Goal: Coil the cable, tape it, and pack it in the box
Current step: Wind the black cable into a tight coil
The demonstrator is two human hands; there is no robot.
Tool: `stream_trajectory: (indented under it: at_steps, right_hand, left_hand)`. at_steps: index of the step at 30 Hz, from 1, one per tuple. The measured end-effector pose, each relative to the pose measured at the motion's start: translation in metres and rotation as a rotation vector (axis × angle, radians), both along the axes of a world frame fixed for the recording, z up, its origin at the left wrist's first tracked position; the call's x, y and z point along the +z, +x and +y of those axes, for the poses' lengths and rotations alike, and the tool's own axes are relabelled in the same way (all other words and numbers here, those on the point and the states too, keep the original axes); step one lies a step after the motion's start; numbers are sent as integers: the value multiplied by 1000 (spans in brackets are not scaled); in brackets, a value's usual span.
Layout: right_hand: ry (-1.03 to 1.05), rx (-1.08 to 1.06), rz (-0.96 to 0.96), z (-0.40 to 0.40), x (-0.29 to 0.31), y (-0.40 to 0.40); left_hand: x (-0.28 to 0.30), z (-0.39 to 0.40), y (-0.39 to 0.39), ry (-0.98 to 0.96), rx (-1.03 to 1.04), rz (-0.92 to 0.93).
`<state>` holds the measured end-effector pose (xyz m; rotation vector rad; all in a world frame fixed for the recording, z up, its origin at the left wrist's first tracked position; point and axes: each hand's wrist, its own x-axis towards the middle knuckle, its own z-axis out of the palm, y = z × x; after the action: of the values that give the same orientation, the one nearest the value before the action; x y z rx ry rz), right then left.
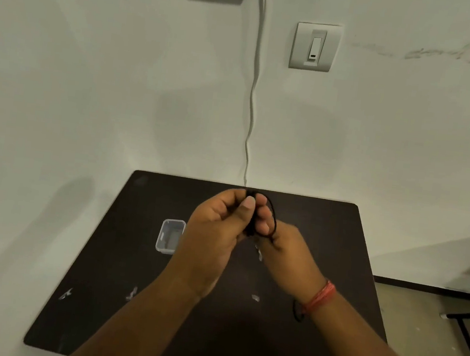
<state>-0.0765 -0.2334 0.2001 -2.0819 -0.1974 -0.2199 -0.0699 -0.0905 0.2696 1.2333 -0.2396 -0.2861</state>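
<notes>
A thin black cable (273,211) is looped into a small coil held up above the middle of the dark table (106,265). My left hand (213,228) pinches the coil's left side between thumb and fingers. My right hand (282,241) grips the same coil from the right, and a loop arcs over its fingers. A small clear plastic box (170,236) lies open on the table, just left of my left hand. No tape roll shows; most of the coil is hidden by my fingers.
Several small pale scraps (255,298) lie on the table near its front. A white cord (252,106) runs down the wall behind the table. A wall switch (314,47) sits above right. A black frame (467,336) stands on the floor at right.
</notes>
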Motion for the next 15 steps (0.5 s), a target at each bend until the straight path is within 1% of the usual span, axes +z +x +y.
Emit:
stream_trajectory:
  at_steps: [4, 6, 8, 10, 13, 15]
  right_hand:
    - [-189, 109, 11, 18, -5, -21]
    - [-299, 146, -48, 23, 3, -30]
    - [-364, 129, -118, 24, 16, -37]
    - [-373, 78, -183, 19, 32, -39]
    - [-344, -6, -263, 6, 56, -29]
    - [-339, -64, -301, -6, 66, -14]
  left_hand:
    - [0, 2, 11, 55, 73, -13]
    - [-2, 2, 16, 119, 104, -43]
    - [-7, 2, 20, 219, 142, -84]
    - [-15, 3, 21, 305, 160, -96]
    - [-26, 6, 16, 393, 129, -95]
    - [-30, 7, 9, 414, 95, -104]
